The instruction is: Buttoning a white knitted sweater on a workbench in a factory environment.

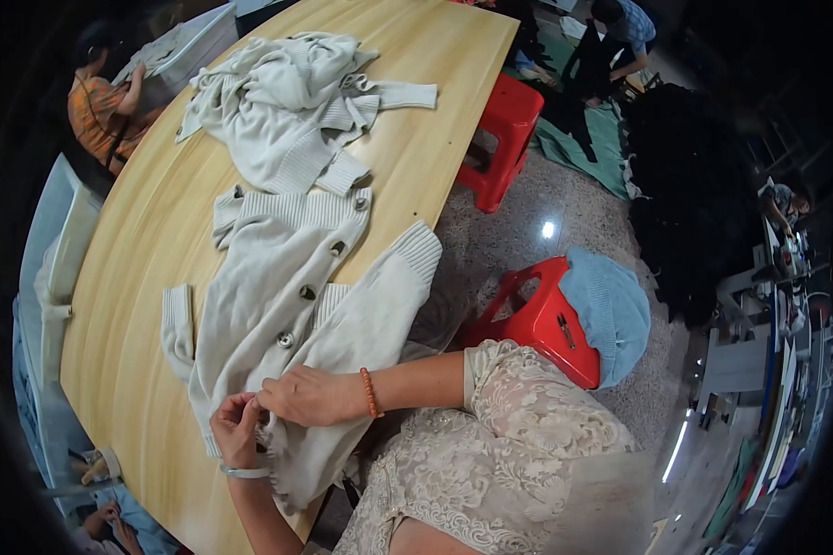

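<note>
A cream knitted cardigan (278,296) with dark buttons lies flat on the wooden table (148,240), its sleeve hanging over the table's near edge. My left hand (238,430), with a pale bangle on the wrist, pinches the cardigan's lower hem. My right hand (307,395), wearing an orange bead bracelet, grips the same hem right beside it, fingers closed on the knit. Both hands meet at the bottom of the button band.
A heap of more cream knitwear (292,102) lies further up the table. Two red plastic stools (537,319) stand on the speckled floor at right, one bearing a blue cloth (611,310). Another person (111,106) sits at the far left; others work in the background.
</note>
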### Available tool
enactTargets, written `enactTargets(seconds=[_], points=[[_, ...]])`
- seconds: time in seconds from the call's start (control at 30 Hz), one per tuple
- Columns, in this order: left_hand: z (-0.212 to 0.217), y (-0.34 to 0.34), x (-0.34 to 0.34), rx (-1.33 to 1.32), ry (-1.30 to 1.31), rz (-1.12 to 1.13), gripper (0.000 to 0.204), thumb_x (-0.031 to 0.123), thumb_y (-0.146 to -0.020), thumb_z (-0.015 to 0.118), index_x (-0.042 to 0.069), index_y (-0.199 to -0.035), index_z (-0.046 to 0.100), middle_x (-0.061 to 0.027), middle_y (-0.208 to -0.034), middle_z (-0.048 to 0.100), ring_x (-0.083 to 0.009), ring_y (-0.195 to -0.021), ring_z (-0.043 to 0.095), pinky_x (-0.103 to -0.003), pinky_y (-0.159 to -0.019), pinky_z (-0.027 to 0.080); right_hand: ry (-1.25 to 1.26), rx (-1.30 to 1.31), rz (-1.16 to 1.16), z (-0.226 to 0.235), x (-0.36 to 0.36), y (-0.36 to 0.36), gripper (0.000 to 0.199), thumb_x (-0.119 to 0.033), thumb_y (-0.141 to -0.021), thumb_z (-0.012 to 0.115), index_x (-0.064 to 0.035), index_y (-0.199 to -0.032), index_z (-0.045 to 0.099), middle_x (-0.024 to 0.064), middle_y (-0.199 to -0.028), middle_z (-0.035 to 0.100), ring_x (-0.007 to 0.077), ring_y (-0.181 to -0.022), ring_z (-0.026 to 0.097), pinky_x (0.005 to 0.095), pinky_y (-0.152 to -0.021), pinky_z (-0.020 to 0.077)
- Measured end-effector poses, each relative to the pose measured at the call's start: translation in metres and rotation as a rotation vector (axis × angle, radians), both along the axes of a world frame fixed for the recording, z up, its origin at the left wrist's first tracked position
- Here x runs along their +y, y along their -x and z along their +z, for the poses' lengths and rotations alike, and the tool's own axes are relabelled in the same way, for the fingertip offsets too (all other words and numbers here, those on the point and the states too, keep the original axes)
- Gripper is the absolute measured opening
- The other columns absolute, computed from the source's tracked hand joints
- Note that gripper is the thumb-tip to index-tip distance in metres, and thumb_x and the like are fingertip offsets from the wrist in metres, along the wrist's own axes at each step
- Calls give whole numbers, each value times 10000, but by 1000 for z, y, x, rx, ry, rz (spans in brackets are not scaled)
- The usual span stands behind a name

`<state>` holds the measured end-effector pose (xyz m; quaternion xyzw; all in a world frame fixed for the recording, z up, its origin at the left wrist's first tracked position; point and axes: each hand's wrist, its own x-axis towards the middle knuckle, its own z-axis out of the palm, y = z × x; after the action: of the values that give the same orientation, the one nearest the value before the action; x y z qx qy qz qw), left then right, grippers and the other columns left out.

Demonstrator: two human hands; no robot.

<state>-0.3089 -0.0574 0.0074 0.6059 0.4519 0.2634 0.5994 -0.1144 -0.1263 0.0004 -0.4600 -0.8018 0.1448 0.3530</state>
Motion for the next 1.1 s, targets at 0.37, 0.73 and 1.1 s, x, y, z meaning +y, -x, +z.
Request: enactTargets(seconds=[0.37,0.73,1.1], points=[[7,1,4,-15,138,-18,83,61,-866,681,-14,-869,647,-6,-721,624,-65,-605,518,-196,-579,400,-79,-90,-112,-14,2,11,149,-133,-848,526,6,-899,540,150,-817,553,309,-708,625,401,-618,514],[11,0,6,-137,320,7,114,106,-889,649,3,-844,629,-5,-684,601,-77,-580,506,-207,-565,385,69,54,-44,-5,4,9,166,-141,-867,509,6,-945,518,160,-871,549,324,-809,616,405,-719,504],[6,2,6,-185,348,22,110,99,-896,648,-10,-887,631,-14,-753,619,-85,-641,529,-220,-618,416,-95,45,-46,-13,7,7,164,-128,-817,550,3,-912,521,143,-834,530,305,-733,614,392,-653,506]])
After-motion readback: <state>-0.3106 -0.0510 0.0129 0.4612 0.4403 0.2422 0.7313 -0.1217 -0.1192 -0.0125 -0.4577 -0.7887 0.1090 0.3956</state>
